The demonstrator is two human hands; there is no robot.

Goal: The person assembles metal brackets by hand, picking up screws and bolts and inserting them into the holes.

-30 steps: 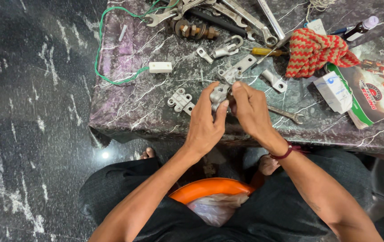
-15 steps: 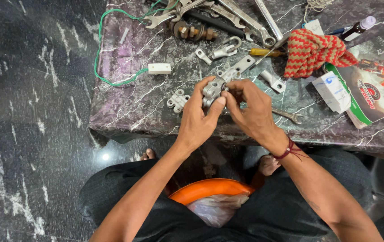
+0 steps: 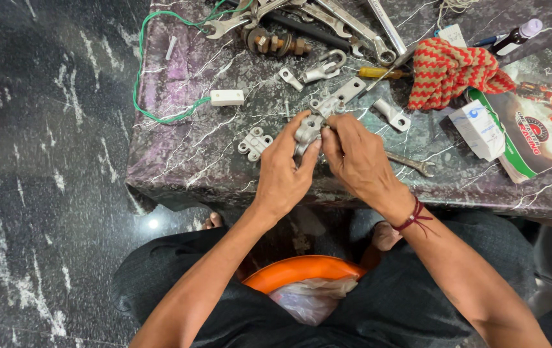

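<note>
Not much has shifted since a second ago: both hands have drifted a touch up and toward the middle of the frame, and the little metal piece they share has come along with them, now held just above the front edge of the marble slab (image 3: pixel 179 154).

The left hand (image 3: pixel 285 171) is curled around the grey metal clamp (image 3: pixel 306 131), thumb and fingers pinched narrow on its lower side. The right hand (image 3: pixel 356 158) meets it from the other side, fingertips pressed onto the top of the same clamp, so both hands are closed on it. What exactly the right fingertips are working on is hidden behind them, can't tell.

Just left of the left hand, a small cast metal bracket (image 3: pixel 254 142) lies flat on the slab, near but not touching. Right of the right hand there's a small open-ended spanner (image 3: pixel 411 164) lying at a slant. Above the hands sits a flat metal plate (image 3: pixel 340 100), and next to it a short metal lug (image 3: pixel 393 116).

Further up, a white block (image 3: pixel 227 97) hangs on a green wire (image 3: pixel 160 116) in the upper left of the slab, a pile of wrenches (image 3: pixel 327 19) runs along the top edge, and a red and tan knitted cloth (image 3: pixel 453 71) is bunched at the upper right. An orange tub (image 3: pixel 305 274) sits low in the frame between the knees.
</note>
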